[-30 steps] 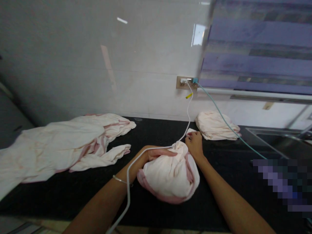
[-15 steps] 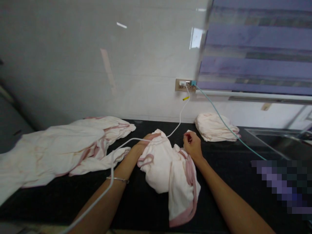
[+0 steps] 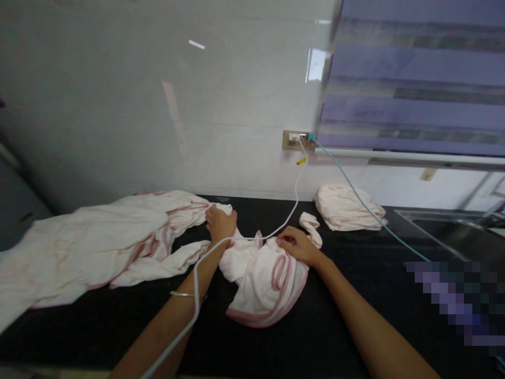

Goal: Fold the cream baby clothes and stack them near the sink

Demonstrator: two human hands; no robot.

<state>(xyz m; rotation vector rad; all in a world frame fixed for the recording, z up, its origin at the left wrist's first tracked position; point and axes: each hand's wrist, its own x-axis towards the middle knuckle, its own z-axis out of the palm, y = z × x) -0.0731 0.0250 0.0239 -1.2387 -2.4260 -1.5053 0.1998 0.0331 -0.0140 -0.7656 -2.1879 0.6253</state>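
A white cloth with pink trim [image 3: 263,276] lies crumpled on the black counter [image 3: 307,342] in front of me. My left hand [image 3: 219,223] grips its far left corner, close to the big pile. My right hand [image 3: 296,245] presses and pinches its upper right part. A white cable [image 3: 294,204] runs from the wall socket [image 3: 296,139] across the cloth and over my left forearm.
A large heap of white and pink cloths [image 3: 94,247] covers the counter's left side. A folded stack [image 3: 347,208] sits at the back right, crossed by a teal cable [image 3: 366,210]. A steel sink [image 3: 453,231] is at the far right.
The cloth was bunched, then lifted and shaken out, and now lies spread lower on the counter. My left hand moved left and farther back; my right hand came down onto the cloth.
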